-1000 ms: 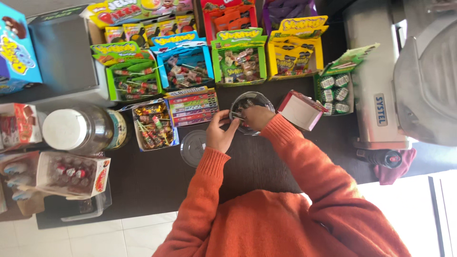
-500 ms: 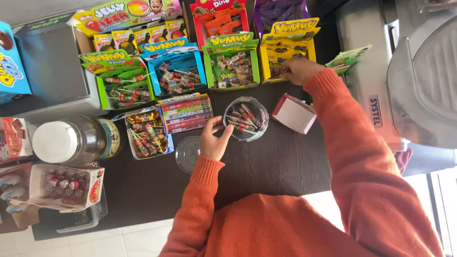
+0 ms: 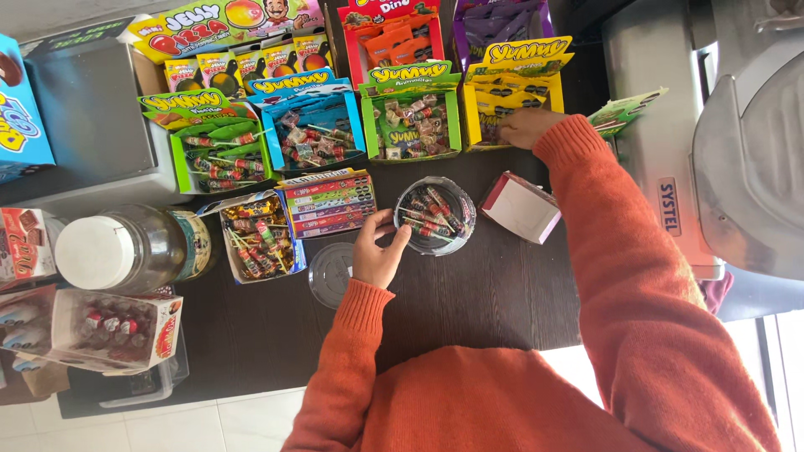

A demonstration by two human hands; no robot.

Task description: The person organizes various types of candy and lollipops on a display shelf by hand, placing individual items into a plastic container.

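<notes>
A dark counter (image 3: 494, 293) carries the whole spread. Largest on it are two grey things — a flat grey box (image 3: 88, 117) at the far left and a grey machine (image 3: 737, 142) at the right edge. Next comes one big glass jar with a white lid (image 3: 126, 249) lying on its side.

Four open display boxes of sweets stand in a row: one green (image 3: 213, 151), one blue (image 3: 316, 125), a second green (image 3: 412, 117) and one yellow (image 3: 509, 92). Behind them sit three more boxes — one of jelly sweets (image 3: 226, 42), one red (image 3: 387, 29), one purple (image 3: 501, 21). In front lie one small box of wrapped lollipops (image 3: 258, 234) and one stack of flat striped packets (image 3: 328, 203). At the left edge one white carton of dark red sweets (image 3: 113, 328) rests on a clear tub.

The round clear container (image 3: 434, 215) of stick sweets stands mid-counter, just ahead of the second green box. The left hand (image 3: 378, 249) touches its near rim, fingers curled loosely and gripping nothing that can be made out. One clear lid (image 3: 332, 272) lies flat just beside that hand. One small white and pink box (image 3: 521, 206) sits tilted right of the container, close to it.

The right hand (image 3: 526, 127) reaches into the yellow box; its fingers are hidden, so whether it holds anything cannot be told. Its orange sleeve crosses over the counter's right side.
</notes>
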